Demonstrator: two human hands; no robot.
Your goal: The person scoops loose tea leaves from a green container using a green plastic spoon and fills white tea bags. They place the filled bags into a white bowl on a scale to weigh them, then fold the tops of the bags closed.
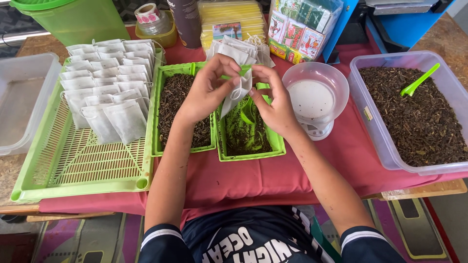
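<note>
My left hand [207, 90] and my right hand [275, 100] together hold a small white filter bag [235, 95] by its top, above a small green tray [249, 156] that has dark loose tea in it. A green scoop [247, 112] lies in that tray under the bag. To the left, a second small green tray [157, 117] is filled with dark tea. A heap of empty white bags [239, 48] lies just behind my hands.
A large green slatted tray [83, 170] at left carries several filled white bags [109, 83]. A clear tub [385, 146] of loose tea with a green scoop [419, 80] stands at right. A small scale with a clear bowl [316, 95] sits between. An empty clear bin [22, 97] is far left.
</note>
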